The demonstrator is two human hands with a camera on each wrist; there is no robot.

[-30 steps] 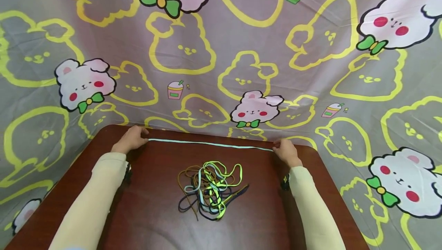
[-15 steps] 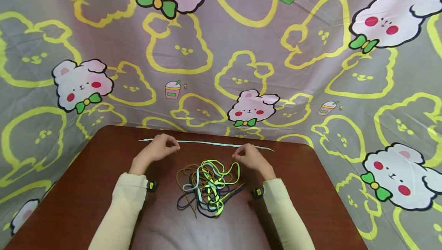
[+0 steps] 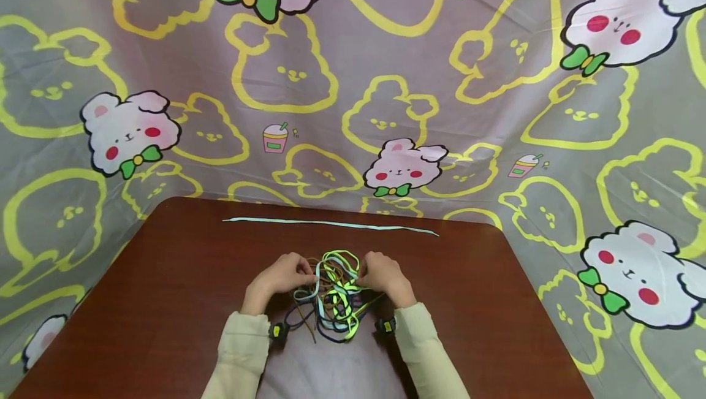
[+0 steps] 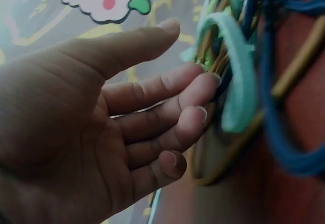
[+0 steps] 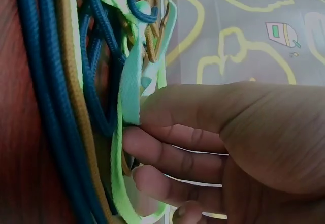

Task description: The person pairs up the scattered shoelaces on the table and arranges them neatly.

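Red-brown wood makes the counter (image 3: 149,292), where a messy tangle of laces (image 3: 340,302) in navy, brown, yellow-green and mint sits between two hands. At the left hand (image 3: 284,275), the fingers bend a little, with a gap to the thumb, and grip nothing. The right hand (image 3: 383,273) has its fingers by a mint loop (image 5: 132,92); I can't tell if they pinch it. Best to lift gently, one lace at once, so nothing pulls tight. Many ends are buried or blurry. Farther back, a straight mint lace (image 3: 331,223) lies near the bunny cloth (image 3: 215,59).
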